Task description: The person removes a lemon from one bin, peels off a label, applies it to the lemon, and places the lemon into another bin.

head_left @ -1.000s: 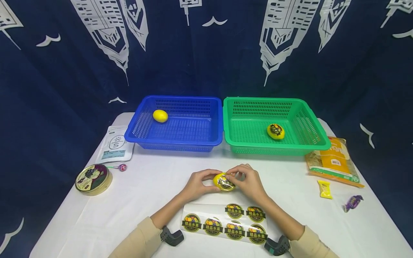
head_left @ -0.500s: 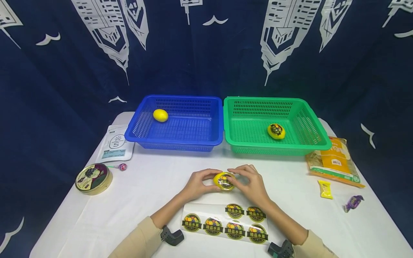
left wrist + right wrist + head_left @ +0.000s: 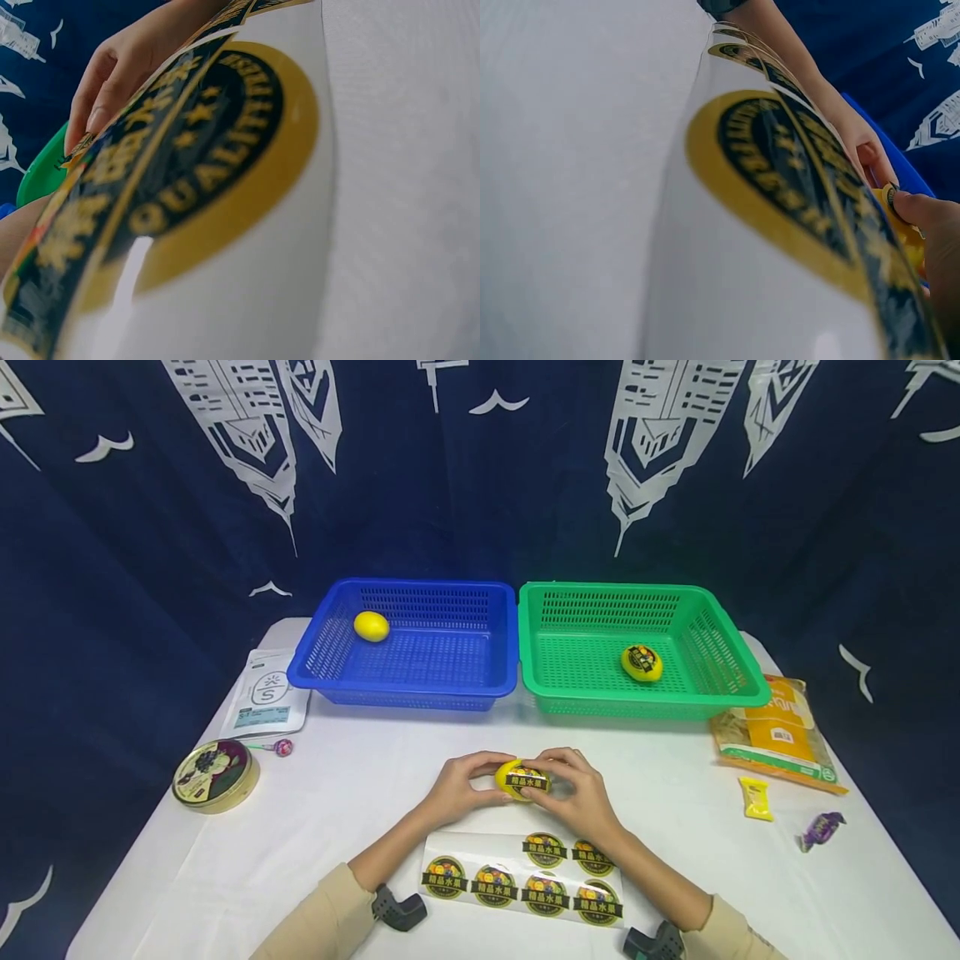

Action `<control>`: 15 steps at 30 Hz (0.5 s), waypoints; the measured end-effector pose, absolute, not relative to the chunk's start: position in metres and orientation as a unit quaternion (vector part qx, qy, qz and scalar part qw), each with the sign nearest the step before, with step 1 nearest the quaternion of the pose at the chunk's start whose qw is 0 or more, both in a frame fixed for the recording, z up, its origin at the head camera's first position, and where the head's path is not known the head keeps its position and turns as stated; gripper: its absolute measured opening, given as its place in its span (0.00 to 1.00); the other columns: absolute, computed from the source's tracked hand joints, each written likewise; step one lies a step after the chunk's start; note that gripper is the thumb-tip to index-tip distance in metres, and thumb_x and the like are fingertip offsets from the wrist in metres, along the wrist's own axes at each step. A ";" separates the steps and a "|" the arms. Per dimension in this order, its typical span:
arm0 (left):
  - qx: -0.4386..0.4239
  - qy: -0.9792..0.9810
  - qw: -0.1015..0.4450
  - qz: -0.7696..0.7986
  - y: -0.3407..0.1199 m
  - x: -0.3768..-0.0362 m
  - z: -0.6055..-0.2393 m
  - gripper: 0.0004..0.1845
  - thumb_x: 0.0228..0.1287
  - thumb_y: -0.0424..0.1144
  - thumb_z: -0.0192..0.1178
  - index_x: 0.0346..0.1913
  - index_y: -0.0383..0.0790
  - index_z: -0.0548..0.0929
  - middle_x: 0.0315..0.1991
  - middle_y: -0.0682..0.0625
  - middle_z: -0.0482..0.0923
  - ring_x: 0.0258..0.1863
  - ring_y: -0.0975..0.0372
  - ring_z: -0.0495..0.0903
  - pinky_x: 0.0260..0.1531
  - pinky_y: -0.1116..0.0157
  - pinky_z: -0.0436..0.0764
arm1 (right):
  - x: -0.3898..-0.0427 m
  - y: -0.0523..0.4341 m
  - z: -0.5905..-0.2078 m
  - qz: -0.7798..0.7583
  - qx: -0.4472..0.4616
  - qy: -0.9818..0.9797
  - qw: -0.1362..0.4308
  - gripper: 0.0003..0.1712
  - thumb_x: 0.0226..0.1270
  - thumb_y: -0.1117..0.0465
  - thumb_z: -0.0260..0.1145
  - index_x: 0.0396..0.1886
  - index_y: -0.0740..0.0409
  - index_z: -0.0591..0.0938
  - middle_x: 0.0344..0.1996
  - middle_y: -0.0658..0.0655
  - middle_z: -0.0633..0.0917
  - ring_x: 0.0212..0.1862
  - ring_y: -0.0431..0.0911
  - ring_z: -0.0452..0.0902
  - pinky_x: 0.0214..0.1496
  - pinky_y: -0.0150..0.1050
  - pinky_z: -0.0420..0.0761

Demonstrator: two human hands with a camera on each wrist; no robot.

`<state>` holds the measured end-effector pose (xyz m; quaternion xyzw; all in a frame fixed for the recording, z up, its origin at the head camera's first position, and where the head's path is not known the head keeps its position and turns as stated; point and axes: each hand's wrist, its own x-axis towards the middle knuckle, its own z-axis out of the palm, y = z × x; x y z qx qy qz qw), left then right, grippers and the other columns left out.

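Observation:
Both hands hold one yellow lemon (image 3: 522,780) just above the white table, near its front middle. A round black-and-gold sticker sits on the lemon's top, facing me. My left hand (image 3: 480,777) cups the lemon's left end, and my right hand (image 3: 561,782) curls round its right side with fingertips at the sticker's edge. A sticker sheet (image 3: 525,878) with several such labels lies flat below the hands and fills both wrist views (image 3: 187,172) (image 3: 780,187). In the right wrist view the lemon (image 3: 891,208) shows as a yellow sliver by my fingertip.
A blue basket (image 3: 315,670) at the back holds a bare lemon (image 3: 371,626). The green basket (image 3: 738,689) beside it holds a stickered lemon (image 3: 641,662). A round tin (image 3: 215,775), lollipop (image 3: 281,747) and white pouch (image 3: 266,703) lie left; a snack bag (image 3: 780,735) and two candies (image 3: 754,799) right.
The right fingers stopped pinching the sticker's edge and settled round the lemon's right side. The sticker now lies flat and turned toward me. The left hand kept its hold.

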<state>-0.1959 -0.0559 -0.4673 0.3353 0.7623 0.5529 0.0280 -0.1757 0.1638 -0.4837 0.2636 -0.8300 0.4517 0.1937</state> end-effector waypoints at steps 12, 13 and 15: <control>0.320 0.762 0.030 0.562 -0.054 -0.209 -0.498 0.28 0.45 0.34 0.72 0.54 0.40 0.77 0.52 0.48 0.78 0.48 0.61 0.79 0.51 0.67 0.76 | -0.163 0.156 -0.464 0.510 0.274 -0.796 0.176 0.22 0.44 0.72 0.75 0.43 0.70 0.81 0.43 0.65 0.79 0.43 0.55 0.78 0.34 0.38 0.84; 0.319 0.760 0.032 0.565 -0.054 -0.210 -0.499 0.28 0.45 0.35 0.72 0.54 0.40 0.78 0.52 0.49 0.78 0.48 0.62 0.79 0.51 0.68 0.76 | -0.162 0.156 -0.462 0.510 0.275 -0.796 0.174 0.23 0.44 0.73 0.74 0.44 0.70 0.81 0.43 0.65 0.79 0.43 0.55 0.78 0.34 0.38 0.84; 0.321 0.754 0.036 0.572 -0.055 -0.211 -0.501 0.28 0.45 0.36 0.72 0.54 0.41 0.78 0.52 0.48 0.78 0.47 0.63 0.79 0.51 0.68 0.76 | -0.162 0.156 -0.460 0.512 0.275 -0.796 0.167 0.23 0.44 0.73 0.74 0.44 0.70 0.80 0.44 0.65 0.79 0.44 0.55 0.77 0.35 0.38 0.84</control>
